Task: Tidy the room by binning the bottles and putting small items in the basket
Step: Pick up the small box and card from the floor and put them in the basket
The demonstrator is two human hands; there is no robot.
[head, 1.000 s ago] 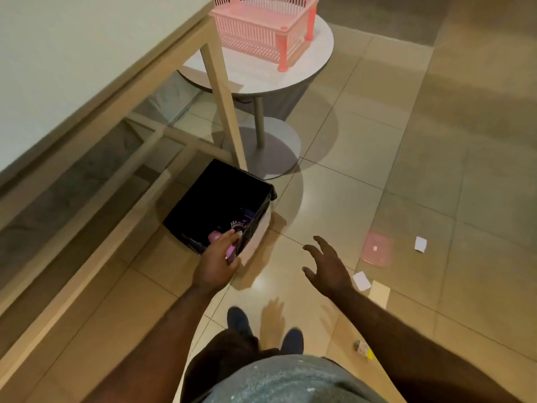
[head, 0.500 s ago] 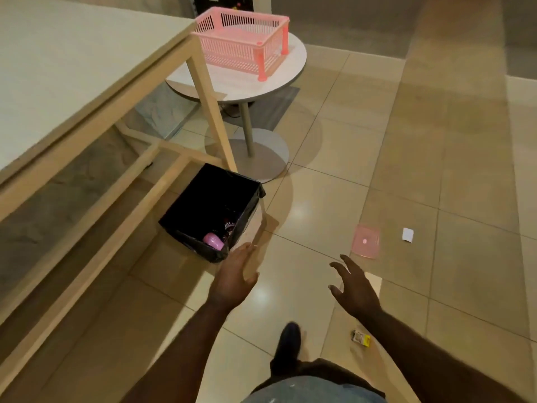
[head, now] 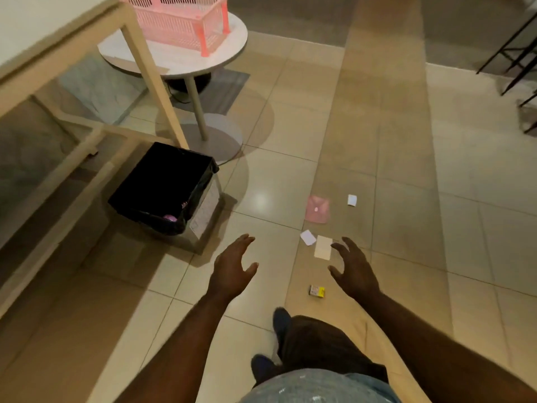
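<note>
Hands: our left hand (head: pixel 232 271) and right hand (head: pixel 353 271) hang empty over the tiled floor (head: pixel 406 199), fingers spread, gripping nothing.
Bin: the black-lined rectangular waste bin (head: pixel 200 181) stands by the wooden table leg (head: pixel 154 82), a pink rounded item inside.
Basket: the pink slatted plastic basket (head: pixel 180 21) sits on the round white side table (head: pixel 229 50), well apart.
Nearest piece: the cream rectangular card (head: pixel 323 247) lies just beyond our right fingertips, long axis pointing away; the small yellow box (head: pixel 316 291) lies between our hands.
Judgement: our right hand is nearer.
</note>
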